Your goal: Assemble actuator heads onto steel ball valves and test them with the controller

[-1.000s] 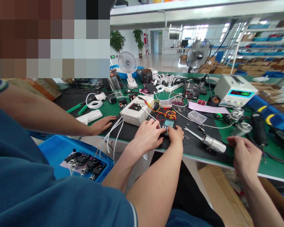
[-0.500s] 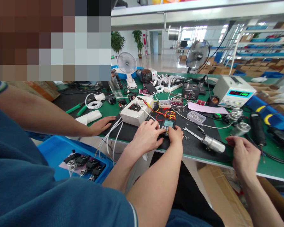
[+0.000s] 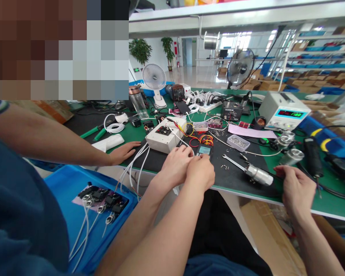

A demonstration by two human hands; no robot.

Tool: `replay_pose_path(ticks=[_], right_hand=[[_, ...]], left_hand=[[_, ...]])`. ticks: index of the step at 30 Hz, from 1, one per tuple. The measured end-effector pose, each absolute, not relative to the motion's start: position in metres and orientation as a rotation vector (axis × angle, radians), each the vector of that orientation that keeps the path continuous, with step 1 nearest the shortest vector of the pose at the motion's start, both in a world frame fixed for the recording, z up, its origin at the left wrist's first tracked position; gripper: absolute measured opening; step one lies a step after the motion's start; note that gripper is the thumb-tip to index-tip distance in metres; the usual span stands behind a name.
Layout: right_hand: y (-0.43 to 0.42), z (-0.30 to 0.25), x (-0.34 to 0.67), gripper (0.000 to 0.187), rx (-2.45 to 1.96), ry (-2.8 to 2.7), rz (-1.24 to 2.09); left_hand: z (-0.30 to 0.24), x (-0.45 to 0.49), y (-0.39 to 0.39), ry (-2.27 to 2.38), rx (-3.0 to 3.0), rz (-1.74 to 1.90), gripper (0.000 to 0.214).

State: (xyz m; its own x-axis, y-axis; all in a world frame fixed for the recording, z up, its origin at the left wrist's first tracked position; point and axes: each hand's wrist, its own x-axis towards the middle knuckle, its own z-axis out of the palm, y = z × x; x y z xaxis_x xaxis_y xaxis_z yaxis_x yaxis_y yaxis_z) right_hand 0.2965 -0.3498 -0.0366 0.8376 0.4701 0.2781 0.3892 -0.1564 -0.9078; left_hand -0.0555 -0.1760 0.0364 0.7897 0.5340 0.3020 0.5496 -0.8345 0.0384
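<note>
My left hand (image 3: 175, 164) is curled at the left edge of a black handheld meter (image 3: 204, 150) with a lit screen. A co-worker's right hand (image 3: 200, 172) overlaps my fingertips and covers the meter's lower part, so what my fingers grip is hidden. A white cable (image 3: 185, 142) runs to my fingers from a grey box (image 3: 164, 140). At the right, my right hand (image 3: 299, 188) is closed, with fingers and thumb drawn together by the table's front edge; its contents cannot be made out. Left of it lie a metal cylinder fitting (image 3: 260, 175) and a wrench (image 3: 234, 162).
The co-worker's left hand (image 3: 125, 152) rests on the table. A blue bin (image 3: 57, 184) of wired parts stands at lower left. Screw trays (image 3: 238, 143), a power supply (image 3: 286, 111), metal fittings (image 3: 293, 156), a white fan (image 3: 154, 78) and tangled cables surround the work area.
The co-worker's right hand has drawn back and left from the meter's right side, now overlapping my left fingertips. The co-worker's body has shifted left, uncovering more of the bin. My hands have barely moved.
</note>
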Motion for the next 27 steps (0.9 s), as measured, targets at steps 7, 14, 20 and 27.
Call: replay_pose_path(ticks=[7,14,20,27], right_hand=[[-0.351,-0.036,0.297,0.030,-1.764,-0.682,0.070],[-0.351,-0.038,0.300,0.031,-1.796,-0.674,0.062],[-0.352,-0.038,0.299,0.029,-1.785,-0.672,0.077],[-0.351,-0.040,0.300,0.029,-1.779,-0.670,0.059]], left_hand=[[0.029,-0.068,-0.184,-0.987,-2.870,-0.904,0.040],[0.007,-0.087,-0.206,-1.212,-2.694,-1.268,0.058],[-0.007,-0.093,-0.210,-1.299,-2.657,-1.334,0.058],[-0.012,-0.091,-0.204,-1.335,-2.642,-1.275,0.064]])
